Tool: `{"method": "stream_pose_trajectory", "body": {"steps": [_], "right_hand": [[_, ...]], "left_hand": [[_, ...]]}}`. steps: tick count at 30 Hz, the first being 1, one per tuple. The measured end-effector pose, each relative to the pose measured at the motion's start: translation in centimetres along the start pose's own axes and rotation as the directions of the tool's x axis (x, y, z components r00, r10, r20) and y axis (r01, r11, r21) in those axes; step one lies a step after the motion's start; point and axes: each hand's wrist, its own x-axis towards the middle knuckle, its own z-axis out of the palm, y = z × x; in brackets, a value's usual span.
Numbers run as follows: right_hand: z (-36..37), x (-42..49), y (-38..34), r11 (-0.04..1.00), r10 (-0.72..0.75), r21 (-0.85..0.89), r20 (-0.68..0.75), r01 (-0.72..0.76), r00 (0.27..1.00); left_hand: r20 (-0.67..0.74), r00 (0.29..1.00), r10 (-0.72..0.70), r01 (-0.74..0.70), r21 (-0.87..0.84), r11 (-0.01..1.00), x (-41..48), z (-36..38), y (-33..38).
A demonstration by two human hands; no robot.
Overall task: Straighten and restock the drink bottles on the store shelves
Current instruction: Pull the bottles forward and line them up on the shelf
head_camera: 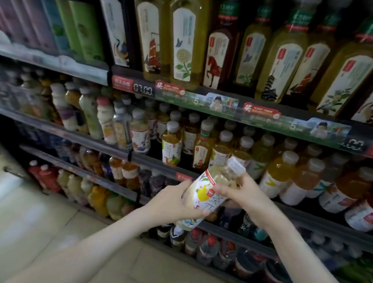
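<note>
**Tea bottle held aslant in both hands before the middle shelf**

The clear plastic bottle of pale yellow tea with a white printed label (205,196) is in the air just in front of the shelving, resting on no shelf. Its long axis slants. The white ribbed cap (235,166) points up and right toward the shelves, and the base points down and left toward the person.

The left hand (173,204) curls its fingers round the lower body. The right hand (241,192) grips the shoulder just below the cap.

Right behind the cap, small white-capped tea and juice bottles (279,172) crowd the dark grey middle shelf (154,160). A narrow dark gap shows between two of them, left of the cap. Above runs the price-label rail (207,102), under tall square-shouldered tea bottles (187,40). The beige tiled floor (27,217) lies open to the left.
</note>
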Motion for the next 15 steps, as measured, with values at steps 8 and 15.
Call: {"method": "stream_pose_trajectory", "body": {"steps": [8,15], "right_hand": [[4.4,3.2,1.8,0.996,-0.041,-0.086,-0.132,0.030,0.990],[10.1,8.1,1.4,0.976,-0.097,-0.212,-0.267,0.040,0.959]], "left_hand": [[0.029,1.000,0.001,-0.002,0.039,0.999,1.6,-2.6,-4.2],[0.086,0.996,0.023,-0.055,0.397,0.916,5.5,-10.4,-10.0]]}}
